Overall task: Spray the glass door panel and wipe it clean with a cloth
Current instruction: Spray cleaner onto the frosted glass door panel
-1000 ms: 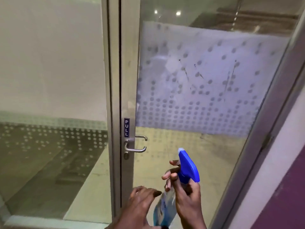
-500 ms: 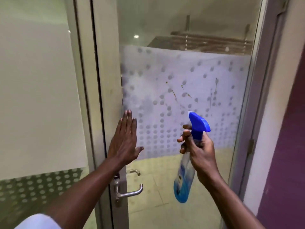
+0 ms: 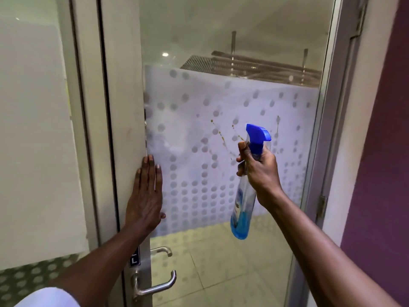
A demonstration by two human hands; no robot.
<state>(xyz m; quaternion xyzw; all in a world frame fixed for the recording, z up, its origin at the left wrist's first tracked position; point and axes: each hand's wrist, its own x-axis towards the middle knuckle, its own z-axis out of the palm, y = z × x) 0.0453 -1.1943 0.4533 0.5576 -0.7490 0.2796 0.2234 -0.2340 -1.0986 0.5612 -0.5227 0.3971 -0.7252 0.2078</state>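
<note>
Glass door panel (image 3: 232,52) fills the centre of view, set in a pale metal frame (image 3: 124,107); clear above, with a frosted dotted band (image 3: 199,173) across the middle, clear again below. Brown drip streaks (image 3: 221,136) run down the frosted band just left of the bottle's head. Left hand (image 3: 145,196) open and flat, fingers together and pointing up, palm pressed where frame meets glass; judged to be steadying the door. Right hand (image 3: 257,171) closed around the neck of the spray bottle (image 3: 243,209), index finger out at the trigger; bottle held up in front of the glass, near it but apart, blue nozzle (image 3: 257,135) aimed toward the panel, blue liquid low in the base. Lever handle (image 3: 155,284) sits below the left forearm. No cloth in view. Judgement: the spraying step is in hand, wiping not begun. Risks: mist could land on the left hand, which lies on the glass to the left of the nozzle. Too much spray would run down the frosted band and carry the brown marks lower. If the latch is not engaged, the left palm's push could swing the door away from the nozzle. With no cloth to hand, liquid may dry into streaks before wiping.
</note>
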